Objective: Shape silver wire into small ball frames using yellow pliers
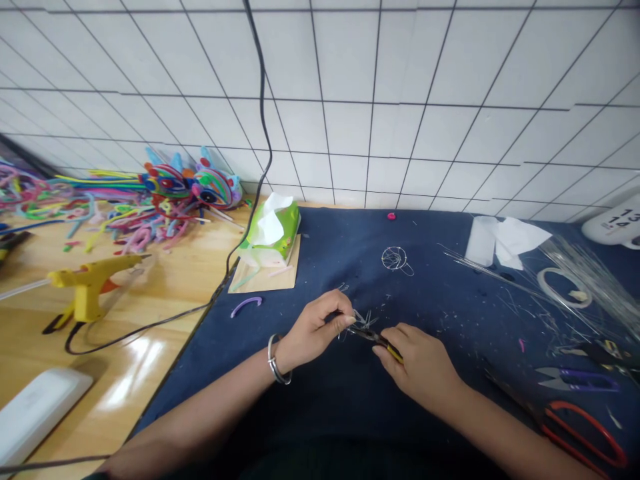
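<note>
Between the thumb and bent fingers of my left hand (320, 328) is a small piece of thin silvery wirework (367, 321), its loose ends sticking out. My right hand (420, 360) is wrapped round a pair of pliers (387, 347) with yellow and black handles. The jaws meet the wirework just right of my left fingertips; whether they grip a strand is too small to tell. Beyond my hands, a round wire frame (395, 258) with a small loop lies on the dark blue cloth (340, 247).
Red-handled scissors (583, 433), purple thread snips (577, 379), loose straight wires (590, 273) and a wire coil (565, 287) lie at right. At left are a yellow glue gun (90, 287), its black cord (150, 325), a green tissue pack (275, 230) and colourful pipe cleaners (135, 227).
</note>
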A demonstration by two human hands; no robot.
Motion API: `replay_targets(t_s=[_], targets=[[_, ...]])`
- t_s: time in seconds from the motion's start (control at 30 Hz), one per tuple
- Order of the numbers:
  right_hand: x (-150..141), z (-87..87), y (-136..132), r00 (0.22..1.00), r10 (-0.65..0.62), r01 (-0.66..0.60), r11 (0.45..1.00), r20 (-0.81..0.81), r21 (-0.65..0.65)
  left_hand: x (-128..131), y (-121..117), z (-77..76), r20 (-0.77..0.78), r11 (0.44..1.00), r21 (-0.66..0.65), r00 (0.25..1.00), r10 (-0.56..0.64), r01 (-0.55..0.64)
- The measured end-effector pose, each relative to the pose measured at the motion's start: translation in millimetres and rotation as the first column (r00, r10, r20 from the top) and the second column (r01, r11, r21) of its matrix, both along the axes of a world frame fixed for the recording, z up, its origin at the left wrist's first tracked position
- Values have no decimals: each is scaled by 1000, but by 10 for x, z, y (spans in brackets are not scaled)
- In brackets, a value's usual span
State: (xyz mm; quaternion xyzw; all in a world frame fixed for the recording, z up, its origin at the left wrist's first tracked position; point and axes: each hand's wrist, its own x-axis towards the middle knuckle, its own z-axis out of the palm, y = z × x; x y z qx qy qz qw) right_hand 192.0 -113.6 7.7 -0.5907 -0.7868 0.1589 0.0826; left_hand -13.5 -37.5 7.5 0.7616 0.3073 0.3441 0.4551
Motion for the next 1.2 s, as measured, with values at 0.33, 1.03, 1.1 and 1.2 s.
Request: replay_targets(t_s=[0.33,1.03,1.1,1.2], targets=[[110,156,20,990,137,-138,989,-19,-53,4,22,-46,-52,995,-90,998,46,-51],[201,146,115,989,73,-64,995,-126,72,14,-5,-43,-41,999,-42,999,-13,11],[197,137,115,989,77,-66,994,-129,85,11,-5,-45,-44,999,-29,999,-20,19],[198,129,113,989,75,-64,994,-129,89,5,-2,-44,-55,1000,-12,998,-30,29]])
